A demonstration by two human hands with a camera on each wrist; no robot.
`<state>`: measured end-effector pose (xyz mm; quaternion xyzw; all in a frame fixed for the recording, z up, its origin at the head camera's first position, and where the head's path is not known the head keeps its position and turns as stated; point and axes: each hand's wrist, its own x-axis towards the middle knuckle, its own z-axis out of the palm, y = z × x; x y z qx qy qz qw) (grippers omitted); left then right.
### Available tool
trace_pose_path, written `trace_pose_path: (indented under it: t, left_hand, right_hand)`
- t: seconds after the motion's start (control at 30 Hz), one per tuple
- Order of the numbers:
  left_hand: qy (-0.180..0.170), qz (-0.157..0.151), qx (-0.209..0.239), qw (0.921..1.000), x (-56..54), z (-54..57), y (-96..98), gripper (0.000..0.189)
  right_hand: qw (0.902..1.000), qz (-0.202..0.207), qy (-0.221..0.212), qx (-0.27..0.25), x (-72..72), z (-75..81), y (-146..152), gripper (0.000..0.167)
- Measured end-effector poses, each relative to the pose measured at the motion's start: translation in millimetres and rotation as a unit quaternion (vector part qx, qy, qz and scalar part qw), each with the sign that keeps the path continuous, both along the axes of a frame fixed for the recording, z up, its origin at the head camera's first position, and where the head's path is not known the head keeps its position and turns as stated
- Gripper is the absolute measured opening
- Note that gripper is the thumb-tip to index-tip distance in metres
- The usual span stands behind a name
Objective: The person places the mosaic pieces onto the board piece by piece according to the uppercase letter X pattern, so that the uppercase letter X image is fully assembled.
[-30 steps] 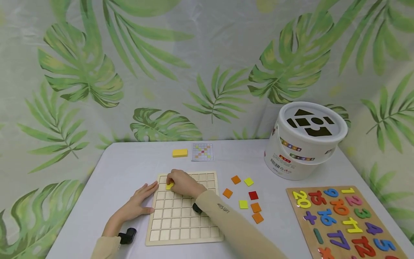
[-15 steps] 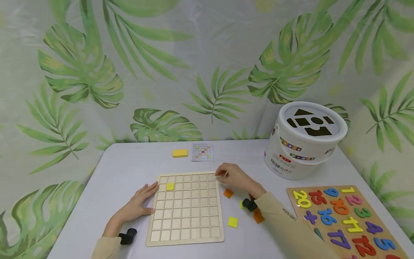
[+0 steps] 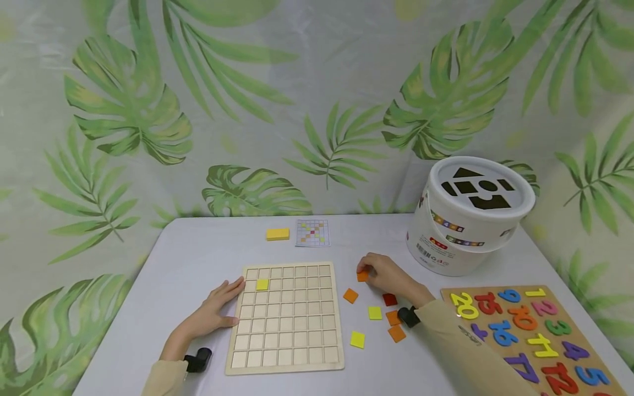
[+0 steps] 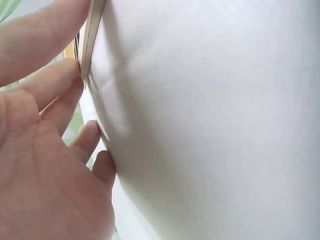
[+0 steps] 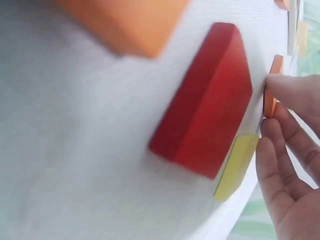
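A wooden grid board point(image 3: 284, 341) lies on the table with one yellow tile point(image 3: 262, 284) in a cell near its upper left corner. My left hand point(image 3: 210, 311) rests with its fingers spread along the board's left edge; in the left wrist view fingertips touch the board's side point(image 4: 90, 47). To the right of the board, my right hand point(image 3: 386, 278) pinches an orange tile point(image 5: 273, 95) between thumb and fingers, close over the table. Below those fingers in the right wrist view lies a yellow tile point(image 5: 237, 167), hidden by the hand in the head view. A red tile point(image 5: 215, 100) is nearer that camera.
More loose orange tiles point(image 3: 350, 295) and yellow tiles point(image 3: 375, 313) lie right of the board. Behind it are a pattern card point(image 3: 312, 233) and a yellow block point(image 3: 277, 235). A white bucket point(image 3: 463, 220) stands back right, with a number puzzle board point(image 3: 540, 335) in front.
My right hand has gone from the yellow tile on the board, past its upper right corner, to the orange tile, which it now pinches. The yellow tile stays in its cell; my left hand keeps still.
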<state>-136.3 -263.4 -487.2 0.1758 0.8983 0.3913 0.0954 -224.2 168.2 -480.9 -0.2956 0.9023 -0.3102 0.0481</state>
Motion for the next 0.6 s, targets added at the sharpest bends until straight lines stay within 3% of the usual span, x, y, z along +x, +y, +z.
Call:
trace_pose_path:
  t: [0.23, 0.37, 0.6]
  left_hand:
    - [-0.001, 0.004, 0.001, 1.0000, -0.8, -1.6, -0.5, 0.083]
    - [0.002, 0.004, 0.001, 1.0000, -0.8, -2.6, -0.3, 0.083]
    - [-0.009, 0.008, 0.004, 0.9999, -0.2, -1.7, 1.0, 0.083]
  right_hand:
    - [0.9989, -0.004, -0.034, -0.033, 1.9, 9.4, -29.3, 0.025]
    - [0.9971, 0.017, -0.055, -0.050, 4.9, 15.7, -56.2, 0.024]
    - [0.9972, 0.063, -0.033, -0.023, 5.3, 14.1, -95.8, 0.019]
